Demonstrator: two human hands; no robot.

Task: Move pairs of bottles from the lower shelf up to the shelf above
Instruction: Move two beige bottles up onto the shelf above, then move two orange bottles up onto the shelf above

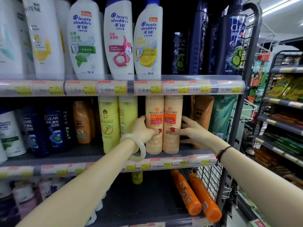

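Two peach Bee & Flower conditioner bottles [164, 125] are seen standing upright and side by side, touching, at the front edge of the middle shelf [78, 158]. They are pressed between both hands. The left hand [144, 127] is wrapped around the left bottle's outer side, with the thumb laid across its front near the red mark on the label. The right hand [191, 130] is clasped against the right bottle's outer side, its thumb likewise laid on the front. A pale jade-coloured bangle [136, 147] is worn on the left wrist, and a dark beaded cord bracelet [221, 153] on the right.

Just to the left of the held pair, two yellow bottles [114, 123] are stood upright; to the right, an orange tube [202, 118] and a teal pouch [221, 117] are found. Dark blue Clear bottles [52, 130] are ranged farther left on the same shelf.

On the shelf above [121, 77], white Head & Shoulders bottles [118, 40] are lined up directly over the held pair, with dark Clear bottles [232, 41] to their right. On the bottom shelf, two orange bottles [195, 194] are seen lying tilted near the wire side panel [208, 179]. Price tags are fixed along each shelf edge.
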